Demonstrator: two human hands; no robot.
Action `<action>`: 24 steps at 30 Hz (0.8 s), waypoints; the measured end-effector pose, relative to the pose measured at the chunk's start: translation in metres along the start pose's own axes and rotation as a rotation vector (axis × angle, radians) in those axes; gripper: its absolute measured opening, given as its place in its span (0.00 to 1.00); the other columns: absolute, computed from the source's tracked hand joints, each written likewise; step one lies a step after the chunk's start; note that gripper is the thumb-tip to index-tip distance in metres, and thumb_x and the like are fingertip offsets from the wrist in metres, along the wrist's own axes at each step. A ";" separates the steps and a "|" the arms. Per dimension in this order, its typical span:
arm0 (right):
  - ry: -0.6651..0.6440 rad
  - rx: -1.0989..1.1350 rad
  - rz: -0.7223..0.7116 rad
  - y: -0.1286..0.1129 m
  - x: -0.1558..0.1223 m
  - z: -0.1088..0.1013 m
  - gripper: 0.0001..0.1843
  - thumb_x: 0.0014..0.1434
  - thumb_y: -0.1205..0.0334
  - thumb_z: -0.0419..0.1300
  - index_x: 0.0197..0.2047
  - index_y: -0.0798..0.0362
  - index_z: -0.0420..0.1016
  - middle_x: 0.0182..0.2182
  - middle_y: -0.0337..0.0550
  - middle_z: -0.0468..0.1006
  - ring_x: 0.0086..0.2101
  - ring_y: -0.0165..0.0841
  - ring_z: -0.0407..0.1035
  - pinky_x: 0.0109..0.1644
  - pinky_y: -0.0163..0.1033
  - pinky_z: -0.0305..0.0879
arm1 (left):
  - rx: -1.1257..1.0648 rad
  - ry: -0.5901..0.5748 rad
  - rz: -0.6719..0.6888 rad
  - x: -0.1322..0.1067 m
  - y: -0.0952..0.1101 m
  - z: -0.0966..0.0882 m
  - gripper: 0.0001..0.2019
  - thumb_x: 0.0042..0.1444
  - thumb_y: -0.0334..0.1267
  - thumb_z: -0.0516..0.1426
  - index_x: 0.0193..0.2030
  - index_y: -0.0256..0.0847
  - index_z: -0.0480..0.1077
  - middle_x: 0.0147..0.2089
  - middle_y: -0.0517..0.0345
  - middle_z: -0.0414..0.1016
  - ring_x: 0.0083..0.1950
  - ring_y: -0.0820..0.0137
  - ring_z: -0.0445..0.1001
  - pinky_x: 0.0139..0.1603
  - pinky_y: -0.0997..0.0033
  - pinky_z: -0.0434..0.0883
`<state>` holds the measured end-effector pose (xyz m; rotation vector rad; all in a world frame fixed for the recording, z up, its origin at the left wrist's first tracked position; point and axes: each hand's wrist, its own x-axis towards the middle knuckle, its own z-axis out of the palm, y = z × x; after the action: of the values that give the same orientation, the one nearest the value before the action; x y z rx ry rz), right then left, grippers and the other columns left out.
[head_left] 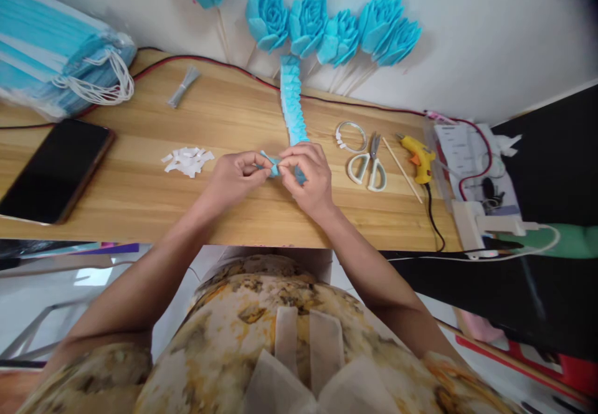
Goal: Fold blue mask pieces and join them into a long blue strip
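Between my hands, just above the wooden table [247, 215], is a small folded piece of blue fabric [273, 166]. My left hand [233, 177] pinches its left side with thumb and forefinger. My right hand [311, 177] pinches the right side, its fingers curled close to the left ones. More blue material shows under my right palm, partly hidden. Just beyond the right hand, a long row of overlapping folded blue pieces [292, 99] runs back toward the wall. White paper scraps [188, 161] lie in a small pile left of my left hand.
Several blue fabric flowers [308, 25] on sticks lean at the wall. To the right lie a tape roll [351, 137], scissors [374, 164], a wooden stick [402, 171] and a yellow glue gun [419, 157]. A phone [53, 171], bundled masks [51, 47] and clear strips [184, 86] are left.
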<state>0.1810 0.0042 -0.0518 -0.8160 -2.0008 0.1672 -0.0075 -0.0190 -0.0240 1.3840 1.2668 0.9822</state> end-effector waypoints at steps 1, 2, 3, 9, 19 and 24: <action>0.020 0.025 -0.010 0.001 0.001 0.000 0.05 0.67 0.64 0.60 0.38 0.47 0.75 0.41 0.41 0.83 0.45 0.38 0.74 0.54 0.49 0.69 | -0.005 0.000 -0.005 0.000 0.000 0.000 0.09 0.50 0.42 0.62 0.31 0.37 0.75 0.23 0.64 0.68 0.23 0.78 0.58 0.25 0.77 0.54; 0.030 0.043 -0.018 0.001 0.001 -0.001 0.05 0.67 0.64 0.60 0.38 0.47 0.75 0.40 0.41 0.83 0.45 0.37 0.74 0.54 0.50 0.70 | -0.009 -0.001 -0.007 0.000 0.000 -0.001 0.09 0.50 0.42 0.62 0.32 0.37 0.75 0.23 0.64 0.68 0.23 0.78 0.58 0.25 0.77 0.54; 0.032 0.057 -0.026 0.002 0.001 -0.001 0.05 0.67 0.64 0.60 0.39 0.47 0.76 0.40 0.41 0.83 0.45 0.37 0.75 0.54 0.50 0.70 | -0.014 -0.003 -0.003 0.000 0.000 -0.001 0.09 0.50 0.42 0.62 0.32 0.37 0.75 0.23 0.64 0.68 0.23 0.78 0.59 0.25 0.77 0.55; 0.014 0.142 0.006 -0.001 0.003 -0.007 0.07 0.69 0.63 0.59 0.39 0.47 0.78 0.41 0.42 0.83 0.45 0.37 0.76 0.55 0.52 0.70 | -0.064 -0.021 0.027 0.000 0.001 -0.002 0.09 0.51 0.42 0.63 0.31 0.37 0.75 0.25 0.63 0.72 0.24 0.78 0.63 0.26 0.77 0.58; 0.088 0.105 -0.007 -0.002 0.003 -0.008 0.03 0.67 0.63 0.60 0.40 0.46 0.74 0.40 0.40 0.83 0.43 0.38 0.76 0.54 0.51 0.71 | -0.103 0.009 0.002 0.000 0.003 -0.002 0.08 0.47 0.41 0.62 0.31 0.38 0.73 0.25 0.63 0.71 0.24 0.78 0.62 0.24 0.78 0.56; 0.047 0.024 -0.071 -0.001 0.002 -0.006 0.10 0.65 0.64 0.62 0.50 0.45 0.74 0.43 0.42 0.83 0.46 0.40 0.75 0.54 0.52 0.70 | -0.098 -0.010 -0.002 -0.001 -0.001 -0.003 0.09 0.48 0.41 0.62 0.32 0.38 0.72 0.19 0.67 0.61 0.20 0.80 0.53 0.22 0.78 0.49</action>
<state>0.1847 0.0031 -0.0461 -0.7264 -1.9765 0.1292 -0.0104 -0.0196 -0.0245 1.3100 1.1966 1.0209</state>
